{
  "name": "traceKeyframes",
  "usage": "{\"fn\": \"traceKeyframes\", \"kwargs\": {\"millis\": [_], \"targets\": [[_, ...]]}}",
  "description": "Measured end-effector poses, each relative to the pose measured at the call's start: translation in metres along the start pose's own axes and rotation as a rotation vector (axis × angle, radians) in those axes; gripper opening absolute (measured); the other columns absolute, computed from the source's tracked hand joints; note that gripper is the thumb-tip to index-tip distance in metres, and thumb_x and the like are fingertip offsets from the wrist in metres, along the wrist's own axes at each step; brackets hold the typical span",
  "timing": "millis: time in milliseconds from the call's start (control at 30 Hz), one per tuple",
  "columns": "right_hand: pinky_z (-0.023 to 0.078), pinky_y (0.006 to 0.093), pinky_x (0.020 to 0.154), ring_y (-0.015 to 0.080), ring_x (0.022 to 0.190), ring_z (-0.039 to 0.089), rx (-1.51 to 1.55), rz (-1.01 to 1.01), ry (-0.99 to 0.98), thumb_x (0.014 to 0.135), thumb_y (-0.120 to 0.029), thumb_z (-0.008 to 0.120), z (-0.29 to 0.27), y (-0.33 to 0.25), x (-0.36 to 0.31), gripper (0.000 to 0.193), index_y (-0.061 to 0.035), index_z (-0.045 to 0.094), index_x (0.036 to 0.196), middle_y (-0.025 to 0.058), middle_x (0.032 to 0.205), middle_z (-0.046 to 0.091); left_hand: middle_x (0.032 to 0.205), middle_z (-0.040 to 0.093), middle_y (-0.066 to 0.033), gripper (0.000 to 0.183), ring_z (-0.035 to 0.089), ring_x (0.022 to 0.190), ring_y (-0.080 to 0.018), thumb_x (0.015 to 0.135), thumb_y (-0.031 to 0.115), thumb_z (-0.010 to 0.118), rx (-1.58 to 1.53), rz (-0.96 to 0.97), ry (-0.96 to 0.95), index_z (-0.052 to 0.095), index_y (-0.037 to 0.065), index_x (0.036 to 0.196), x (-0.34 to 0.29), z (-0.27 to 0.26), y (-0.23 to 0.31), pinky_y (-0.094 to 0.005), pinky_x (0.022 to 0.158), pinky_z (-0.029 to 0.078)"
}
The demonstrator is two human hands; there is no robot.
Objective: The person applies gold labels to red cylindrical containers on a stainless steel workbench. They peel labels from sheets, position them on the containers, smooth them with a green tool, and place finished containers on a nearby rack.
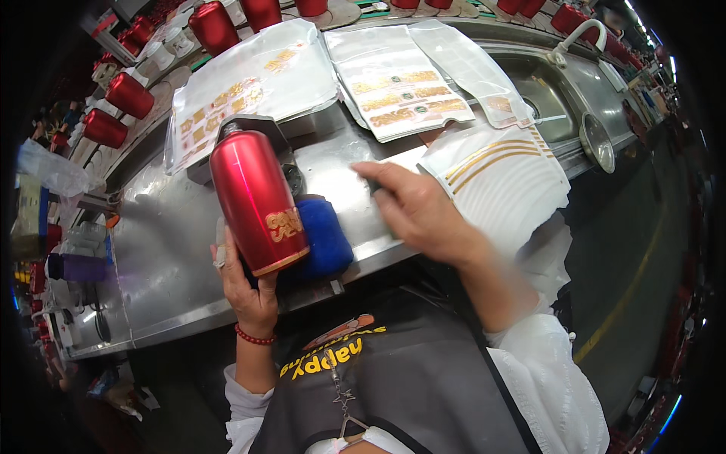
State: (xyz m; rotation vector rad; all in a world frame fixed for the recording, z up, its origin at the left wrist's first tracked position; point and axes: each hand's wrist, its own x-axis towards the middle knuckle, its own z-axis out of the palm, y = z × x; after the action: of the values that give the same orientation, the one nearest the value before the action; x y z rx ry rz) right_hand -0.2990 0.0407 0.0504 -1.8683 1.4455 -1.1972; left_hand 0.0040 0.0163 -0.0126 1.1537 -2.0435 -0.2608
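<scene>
My left hand (246,284) grips the base of a shiny red metal bottle (255,198) with a gold decal near its bottom, holding it tilted over a blue pad (327,236) on the steel counter (162,250). My right hand (414,208) rests palm down on the counter to the right of the bottle, fingers closed around a small dark tool that is mostly hidden. Beside that hand lies a stack of white sheets with gold stripes (503,178).
Clear sheets of gold decals (401,87) lie across the back of the counter. Several more red bottles (128,94) stand along the left and far edges. A steel sink (556,106) with a white tap (582,34) is at the right. Purple container (79,266) at left.
</scene>
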Motion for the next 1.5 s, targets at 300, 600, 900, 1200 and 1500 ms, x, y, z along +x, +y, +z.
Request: {"fn": "traceKeyframes", "kwargs": {"millis": [300,600,900,1200,1500], "targets": [[0.048,0.0474,0.095,0.0428,0.104,0.062,-1.046,0.513,0.094,0.089,-0.028,0.068,-0.227,0.194,0.014,0.035,0.0053,0.073,0.098,0.0278,0.109,0.066,0.152,0.044,-0.025,0.09,0.048,0.137,-0.0336,0.098,0.058,0.055,-0.284,-0.129,0.019,0.031,-0.009,0.152,-0.003,0.01,0.002,-0.0407,0.112,0.038],[0.046,0.034,0.049,0.0151,0.054,0.058,-0.339,0.954,0.21,0.085,-0.04,0.08,-0.252,0.228,0.029,0.041,-0.0007,0.071,0.089,0.0064,0.073,0.064,0.151,0.045,-0.0215,0.094,0.05,0.135,-0.0284,0.096,0.06,0.056,-0.328,-0.184,0.027,0.027,-0.008,0.154,-0.011,0.009,-0.003,-0.0386,0.111,0.04],[0.043,0.0253,0.051,0.0075,0.063,0.053,-0.116,0.826,0.299,0.094,-0.033,0.071,-0.278,0.269,0.011,0.028,-0.0057,0.069,0.093,-0.0009,0.077,0.061,0.151,0.045,-0.0204,0.094,0.051,0.133,-0.0267,0.096,0.06,0.055,-0.362,-0.186,0.023,0.026,-0.007,0.155,-0.009,0.011,-0.002,-0.0375,0.11,0.041],[0.045,0.0275,0.056,0.0095,0.066,0.055,-0.18,0.792,0.345,0.094,-0.028,0.072,-0.277,0.266,0.004,0.022,-0.0067,0.068,0.091,-0.0002,0.078,0.062,0.15,0.046,-0.02,0.092,0.052,0.132,-0.0258,0.097,0.059,0.055,-0.361,-0.165,0.027,0.027,-0.007,0.154,-0.009,0.011,-0.002,-0.0367,0.109,0.041],[0.049,0.0454,0.087,0.0362,0.101,0.06,-1.285,0.109,0.334,0.088,-0.015,0.068,-0.264,0.247,0.008,0.01,-0.0054,0.067,0.089,0.0125,0.104,0.063,0.148,0.049,-0.0204,0.092,0.055,0.129,-0.0265,0.096,0.059,0.056,-0.342,-0.168,0.043,0.029,-0.007,0.154,-0.011,0.01,-0.003,-0.0363,0.106,0.044]]}}
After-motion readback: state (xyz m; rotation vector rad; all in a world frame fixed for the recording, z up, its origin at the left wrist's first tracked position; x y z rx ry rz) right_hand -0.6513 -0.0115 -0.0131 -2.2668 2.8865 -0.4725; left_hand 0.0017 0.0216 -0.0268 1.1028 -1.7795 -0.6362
